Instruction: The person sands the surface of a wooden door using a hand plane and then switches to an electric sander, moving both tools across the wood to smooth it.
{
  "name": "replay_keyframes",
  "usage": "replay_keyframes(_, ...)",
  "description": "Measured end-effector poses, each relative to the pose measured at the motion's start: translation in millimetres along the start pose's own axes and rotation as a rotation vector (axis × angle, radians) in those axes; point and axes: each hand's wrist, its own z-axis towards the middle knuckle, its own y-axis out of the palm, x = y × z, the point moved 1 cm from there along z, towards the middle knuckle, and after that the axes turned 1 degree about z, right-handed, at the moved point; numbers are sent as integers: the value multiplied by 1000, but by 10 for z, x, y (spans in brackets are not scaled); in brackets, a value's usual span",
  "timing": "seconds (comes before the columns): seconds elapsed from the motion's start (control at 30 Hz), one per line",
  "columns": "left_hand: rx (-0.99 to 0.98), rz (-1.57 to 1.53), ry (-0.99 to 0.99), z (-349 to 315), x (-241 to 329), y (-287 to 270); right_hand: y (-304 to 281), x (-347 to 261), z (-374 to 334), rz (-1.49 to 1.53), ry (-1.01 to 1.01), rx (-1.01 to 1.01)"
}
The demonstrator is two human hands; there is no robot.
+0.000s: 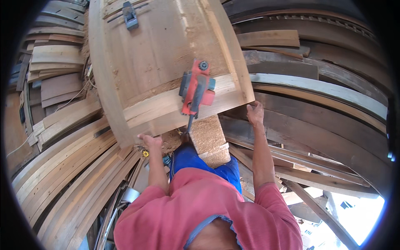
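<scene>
A framed wooden door panel [150, 54] lies flat in front of me, scattered with shavings. My left hand [151, 141] grips its near edge by the left corner. At the near right corner, my right hand [255, 113] has its fingers curled around the edge; the undersides of both grips are hidden. A red electric planer [196, 91] rests on the panel's near rail between my hands, with its dark cord hanging over the edge. Farther off, a small hand plane [130, 17] with a crossbar handle sits on the panel.
A sawdust-covered wooden block [208, 139] stands below the panel's near edge, by my legs. Stacked boards [58, 166] crowd the left side, and long planks [316, 121] fill the right. A yellow round object [145, 153] lies near my left wrist.
</scene>
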Motion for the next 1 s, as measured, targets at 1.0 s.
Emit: replay_keyframes(1.0, -135, 35, -52, 65, -956, -65, 468, -270, 1028, -165, -83, -136)
